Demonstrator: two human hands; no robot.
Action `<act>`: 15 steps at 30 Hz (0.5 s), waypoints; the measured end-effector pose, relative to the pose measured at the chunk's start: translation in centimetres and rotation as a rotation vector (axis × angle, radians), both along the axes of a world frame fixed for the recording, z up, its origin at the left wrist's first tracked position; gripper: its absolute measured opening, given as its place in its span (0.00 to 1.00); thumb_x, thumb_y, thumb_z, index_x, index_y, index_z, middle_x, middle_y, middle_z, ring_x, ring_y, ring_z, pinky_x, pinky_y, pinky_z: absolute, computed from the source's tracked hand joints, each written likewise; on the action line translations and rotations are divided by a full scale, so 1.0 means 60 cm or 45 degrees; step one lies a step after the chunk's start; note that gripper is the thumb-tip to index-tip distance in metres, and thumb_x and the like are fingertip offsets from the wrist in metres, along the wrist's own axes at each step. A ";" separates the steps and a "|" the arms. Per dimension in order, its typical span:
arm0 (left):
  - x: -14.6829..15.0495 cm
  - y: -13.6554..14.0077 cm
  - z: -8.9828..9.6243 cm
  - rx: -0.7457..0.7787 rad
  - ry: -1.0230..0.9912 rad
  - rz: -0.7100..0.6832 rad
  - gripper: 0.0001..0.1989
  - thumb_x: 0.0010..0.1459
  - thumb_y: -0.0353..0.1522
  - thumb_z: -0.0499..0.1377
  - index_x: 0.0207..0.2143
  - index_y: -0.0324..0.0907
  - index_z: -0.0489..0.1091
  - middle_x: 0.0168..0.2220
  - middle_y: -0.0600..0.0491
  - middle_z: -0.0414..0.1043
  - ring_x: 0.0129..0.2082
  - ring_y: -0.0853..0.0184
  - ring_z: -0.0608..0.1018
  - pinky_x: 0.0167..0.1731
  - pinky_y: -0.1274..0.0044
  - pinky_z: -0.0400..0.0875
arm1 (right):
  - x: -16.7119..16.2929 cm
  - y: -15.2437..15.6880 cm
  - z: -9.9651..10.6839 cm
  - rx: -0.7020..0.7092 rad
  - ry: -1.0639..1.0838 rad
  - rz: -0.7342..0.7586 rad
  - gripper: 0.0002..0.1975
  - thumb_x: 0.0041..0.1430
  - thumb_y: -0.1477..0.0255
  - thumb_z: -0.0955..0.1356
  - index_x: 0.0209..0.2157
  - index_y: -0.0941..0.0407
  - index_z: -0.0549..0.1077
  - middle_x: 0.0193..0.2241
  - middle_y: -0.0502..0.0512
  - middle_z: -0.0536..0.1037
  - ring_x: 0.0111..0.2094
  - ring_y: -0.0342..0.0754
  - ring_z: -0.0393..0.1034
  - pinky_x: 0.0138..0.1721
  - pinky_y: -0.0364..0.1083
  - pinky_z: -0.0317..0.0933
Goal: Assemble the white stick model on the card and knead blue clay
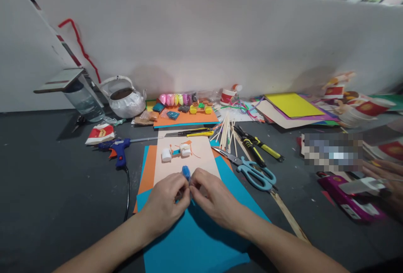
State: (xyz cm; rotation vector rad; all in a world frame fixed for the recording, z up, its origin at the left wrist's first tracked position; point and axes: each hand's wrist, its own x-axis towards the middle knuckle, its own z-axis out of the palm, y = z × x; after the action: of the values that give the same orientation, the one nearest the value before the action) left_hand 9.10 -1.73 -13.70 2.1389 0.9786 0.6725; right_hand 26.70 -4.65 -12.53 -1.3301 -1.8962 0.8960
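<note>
Both hands meet over the blue paper in front of me, fingertips pinched together. My left hand and my right hand grip the near end of a small blue clay packet, whose far end sticks up between them. Fingers partly cover the packet. Just beyond, on a pale pink sheet, lies a small toy-like piece with white rolls and a blue strip. Behind it is a yellow utility knife.
At left lie a blue glue gun and a silver kettle. Scissors, pliers and wooden sticks are at right. Coloured clay sits behind. Another person's hand is by a purple device.
</note>
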 end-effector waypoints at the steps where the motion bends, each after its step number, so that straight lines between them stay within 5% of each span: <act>1: -0.001 0.001 0.001 0.047 0.071 -0.012 0.08 0.61 0.30 0.51 0.27 0.43 0.59 0.27 0.56 0.64 0.27 0.68 0.67 0.28 0.76 0.58 | 0.000 0.000 -0.001 -0.010 -0.016 0.000 0.08 0.64 0.76 0.62 0.30 0.55 0.62 0.27 0.49 0.67 0.29 0.45 0.59 0.31 0.44 0.51; 8: -0.004 -0.003 0.013 0.226 0.356 -0.073 0.10 0.65 0.30 0.48 0.29 0.43 0.61 0.28 0.53 0.68 0.28 0.65 0.69 0.29 0.74 0.58 | -0.004 0.001 -0.002 -0.023 -0.051 0.030 0.10 0.63 0.75 0.60 0.27 0.54 0.60 0.24 0.47 0.63 0.26 0.44 0.55 0.29 0.44 0.46; 15: -0.004 -0.010 0.019 0.000 0.060 -0.087 0.11 0.64 0.29 0.47 0.26 0.43 0.56 0.26 0.56 0.62 0.28 0.67 0.65 0.30 0.75 0.55 | -0.005 -0.003 0.016 -0.091 0.100 0.090 0.09 0.63 0.73 0.60 0.27 0.54 0.59 0.22 0.45 0.60 0.25 0.43 0.53 0.28 0.43 0.47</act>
State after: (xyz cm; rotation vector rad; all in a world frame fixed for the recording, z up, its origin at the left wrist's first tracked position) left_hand 8.87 -2.35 -12.55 2.1864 0.9259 0.5919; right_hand 26.43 -4.85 -11.55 -1.2572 -1.8763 1.0452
